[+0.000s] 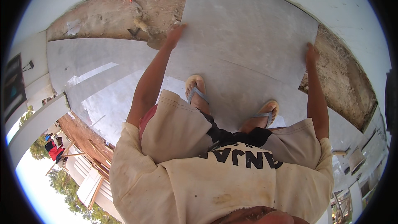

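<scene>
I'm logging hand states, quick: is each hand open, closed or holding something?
Left hand: at the large gray tile's left edge; open or closed cannot be told.
Right hand: at its right edge; grip cannot be told.

The left hand [176, 35] reaches to upper centre, the right hand [311, 54] to upper right, arms [151, 79] spread wide.
</scene>
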Available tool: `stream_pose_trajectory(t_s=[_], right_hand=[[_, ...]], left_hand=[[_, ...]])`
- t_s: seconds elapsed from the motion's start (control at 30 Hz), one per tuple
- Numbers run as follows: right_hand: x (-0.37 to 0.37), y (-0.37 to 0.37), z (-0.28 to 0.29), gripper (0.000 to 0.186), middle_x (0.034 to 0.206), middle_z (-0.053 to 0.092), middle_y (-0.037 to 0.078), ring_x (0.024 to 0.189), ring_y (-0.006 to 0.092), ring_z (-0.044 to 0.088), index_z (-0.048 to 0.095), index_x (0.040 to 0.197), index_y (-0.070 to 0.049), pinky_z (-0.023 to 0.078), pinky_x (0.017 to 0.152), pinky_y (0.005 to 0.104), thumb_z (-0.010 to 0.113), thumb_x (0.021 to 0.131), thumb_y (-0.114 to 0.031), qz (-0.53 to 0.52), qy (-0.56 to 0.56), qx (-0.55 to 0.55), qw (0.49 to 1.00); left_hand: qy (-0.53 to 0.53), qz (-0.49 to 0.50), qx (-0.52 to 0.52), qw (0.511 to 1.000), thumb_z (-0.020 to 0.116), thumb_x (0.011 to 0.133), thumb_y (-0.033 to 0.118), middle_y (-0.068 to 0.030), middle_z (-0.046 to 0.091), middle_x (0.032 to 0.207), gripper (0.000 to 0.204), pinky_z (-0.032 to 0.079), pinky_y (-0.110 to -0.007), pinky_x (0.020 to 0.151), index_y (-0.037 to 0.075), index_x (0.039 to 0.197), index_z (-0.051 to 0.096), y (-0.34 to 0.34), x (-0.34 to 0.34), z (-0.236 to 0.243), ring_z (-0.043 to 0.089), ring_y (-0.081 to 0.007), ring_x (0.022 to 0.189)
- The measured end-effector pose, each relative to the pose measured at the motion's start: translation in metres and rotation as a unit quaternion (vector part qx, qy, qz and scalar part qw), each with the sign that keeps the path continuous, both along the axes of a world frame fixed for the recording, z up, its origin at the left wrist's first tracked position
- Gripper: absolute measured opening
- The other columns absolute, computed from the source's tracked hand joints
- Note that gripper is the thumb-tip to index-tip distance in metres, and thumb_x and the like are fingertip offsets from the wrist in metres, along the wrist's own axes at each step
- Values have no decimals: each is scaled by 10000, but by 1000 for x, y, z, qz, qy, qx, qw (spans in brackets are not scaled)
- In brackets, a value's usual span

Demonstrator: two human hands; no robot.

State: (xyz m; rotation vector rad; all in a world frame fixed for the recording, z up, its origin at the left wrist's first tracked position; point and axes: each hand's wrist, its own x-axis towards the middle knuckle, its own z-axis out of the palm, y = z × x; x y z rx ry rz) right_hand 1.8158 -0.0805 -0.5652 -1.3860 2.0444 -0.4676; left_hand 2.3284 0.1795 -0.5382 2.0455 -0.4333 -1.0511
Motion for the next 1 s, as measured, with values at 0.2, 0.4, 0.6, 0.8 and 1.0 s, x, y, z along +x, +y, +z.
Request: stream_pose_trajectory(t_s=[0.2, 0.4, 0.6, 0.8, 1.0], right_hand=[[-5, 23, 1, 667, 1173, 555, 203, 1049, 319, 538, 544, 1174, 42, 396, 913, 396, 580, 778, -493, -30, -40, 52, 997], [21, 36, 24, 629, 1160, 559, 225, 1065, 331, 540, 519, 1190, 74, 390, 938, 365, 600, 793, -407, -124, -102, 57, 985], [8, 29, 4, 580, 1038, 596, 167, 976, 290, 550, 612, 1060, 20, 406, 873, 387, 653, 740, -462, -156, -73, 37, 984], [9, 24, 4, 615, 1101, 590, 208, 1029, 314, 545, 576, 1107, 76, 401, 895, 388, 653, 745, -415, -87, -104, 81, 987], [10, 25, 0, 577, 1032, 605, 194, 965, 305, 557, 606, 1028, 70, 415, 847, 395, 667, 735, -424, -127, -99, 39, 986]], left_hand=[[13, -5, 21, 1000, 613, 817, 294, -56, 620, 930, 365, 448, -269, 716, 3, 1038, 609, -30, -10, 27, 546, -117, 829], [-41, 30, 5, 999, 628, 807, 277, -40, 609, 885, 349, 440, -261, 668, 12, 1032, 599, -34, -9, 15, 543, -113, 780], [-78, 31, 14, 996, 640, 792, 301, -36, 581, 827, 371, 425, -283, 642, -15, 979, 583, -35, -10, 5, 513, -122, 734], [-149, 59, 19, 987, 641, 788, 310, -37, 581, 784, 365, 416, -299, 640, -24, 927, 594, -27, -9, 5, 491, -120, 708], [-81, 37, -8, 996, 643, 778, 289, -15, 537, 724, 312, 392, -288, 588, -9, 851, 588, -32, -7, 14, 462, -107, 668]])
